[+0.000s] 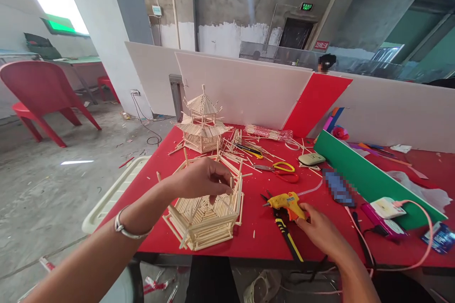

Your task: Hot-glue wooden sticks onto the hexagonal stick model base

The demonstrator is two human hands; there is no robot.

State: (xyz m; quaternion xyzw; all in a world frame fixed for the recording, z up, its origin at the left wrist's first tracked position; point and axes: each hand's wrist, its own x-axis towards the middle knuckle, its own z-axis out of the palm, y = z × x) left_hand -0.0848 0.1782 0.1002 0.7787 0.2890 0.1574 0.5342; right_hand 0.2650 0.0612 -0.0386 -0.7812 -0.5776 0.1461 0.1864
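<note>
Stick frame (212, 232), centre, being overhung by left hand (203, 179), glue gun (286, 202), lower right, being touched by right hand (318, 228), grips unclear

High on the far wall (227, 0), a lit green sign (306, 6) appears to read EXIT; a red sign (322, 45) beside the dark door (295, 33) bears white characters too small to read.
</note>
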